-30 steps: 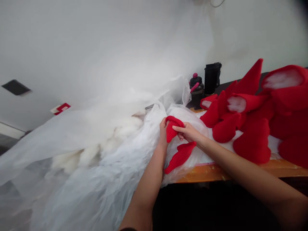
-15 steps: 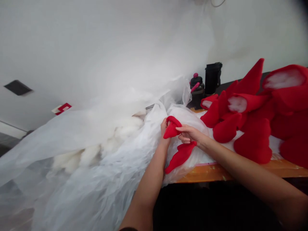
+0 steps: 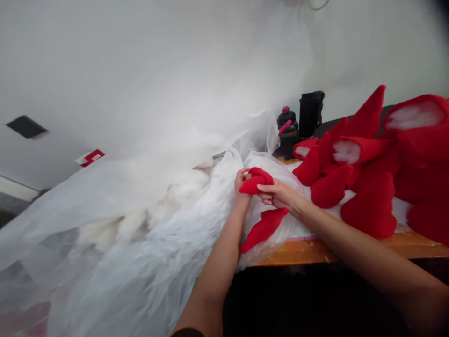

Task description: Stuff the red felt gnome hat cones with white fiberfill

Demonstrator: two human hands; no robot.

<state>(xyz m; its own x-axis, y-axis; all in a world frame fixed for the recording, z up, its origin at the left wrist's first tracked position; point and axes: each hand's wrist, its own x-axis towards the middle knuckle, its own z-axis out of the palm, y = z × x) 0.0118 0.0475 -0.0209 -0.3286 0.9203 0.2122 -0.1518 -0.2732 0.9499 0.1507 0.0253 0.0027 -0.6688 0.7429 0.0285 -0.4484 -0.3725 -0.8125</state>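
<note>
Soft grey light, brightest low on the wall (image 3: 196,89); slight blur, dark upper-right corner.

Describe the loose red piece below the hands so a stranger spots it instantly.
Find the table's orange edge at lower centre, and follow it left to the white plastic. There, just below the right hand, lies the tapering red piece. Unlike the plump red pieces heaped further right, it lies alone and looks flat.

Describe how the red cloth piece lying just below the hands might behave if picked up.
The red cloth piece would probably be floppy: it lies fairly flat, unlike the plump red pieces to the right. It looks light, appearing thin for its length. Its flattened shape seems unlikely to roll.
</note>
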